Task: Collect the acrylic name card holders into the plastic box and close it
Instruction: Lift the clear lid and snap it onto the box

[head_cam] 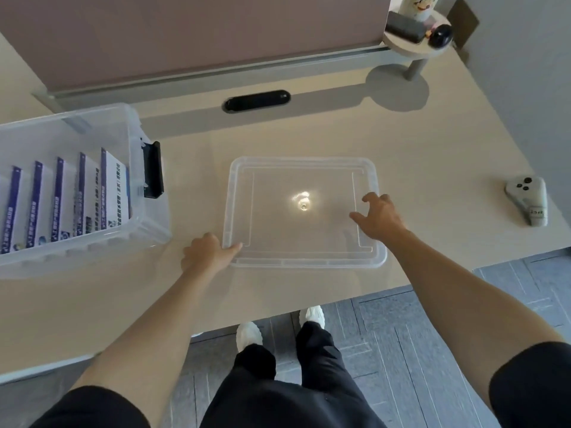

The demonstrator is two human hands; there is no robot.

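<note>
Clear plastic dominates the head view. A flat rectangular clear plastic lid (278, 193) lies on the pale beige desk (432, 143), just to the right of the deep clear plastic box (136, 156). Acrylic name card holders (86, 193) with purple-edged printed cards stand upright in a row inside that box, which has no cover on it. A black latch handle (153, 169) sits on its right end.

The left hand (208, 253) pinches the lid's near left corner, thumb on top and the other fingers curled at the rim. The right hand (381, 216) is at the lid's right side with its fingers spread and bent; I cannot tell whether they touch the plastic. A grey handheld controller (526, 202) lies well apart to the right.

Collecting looks finished, so lifting the lid is probably the step in hand. Held at one corner only, the thin sheet could flex and slip from the pinch. Carried too low, its leading edge could catch the latch handle or the wall and shove the box. Set down askew, or onto a holder that stands above the rim, it would not seat and the latch would not close.
</note>
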